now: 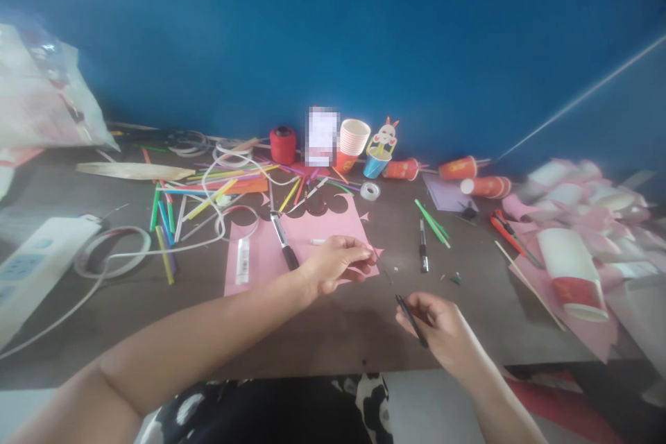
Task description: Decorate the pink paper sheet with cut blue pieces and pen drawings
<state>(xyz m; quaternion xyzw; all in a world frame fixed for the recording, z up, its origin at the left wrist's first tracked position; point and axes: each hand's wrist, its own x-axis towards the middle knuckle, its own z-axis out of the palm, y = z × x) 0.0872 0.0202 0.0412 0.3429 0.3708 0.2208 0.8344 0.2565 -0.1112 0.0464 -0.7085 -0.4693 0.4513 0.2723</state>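
Observation:
My left hand [343, 265] hovers over the lower right part of a pink paper sheet [306, 236]. Its thumb and fingers are pinched together, and what they hold, if anything, is too small to make out. A small pointed pink scrap [379, 251] shows right at those fingertips. To the right and nearer the table's front edge, my right hand [434, 326] is closed around a slim black pen [412, 321], held at a slant. On the pink sheet lie a white tube [243, 261] and a black and silver pen [284, 241]. Another pen [423, 246] rests on the table beyond my right hand.
Coloured sticks [229, 187] and a white cable [208, 222] spread over the left, beside a power strip [39, 270]. Stacked paper cups [354, 142], a blue cup with a rabbit figure [379, 161] and tape [370, 191] stand behind. A red cutter [507, 230] and cups [572, 274] lie right.

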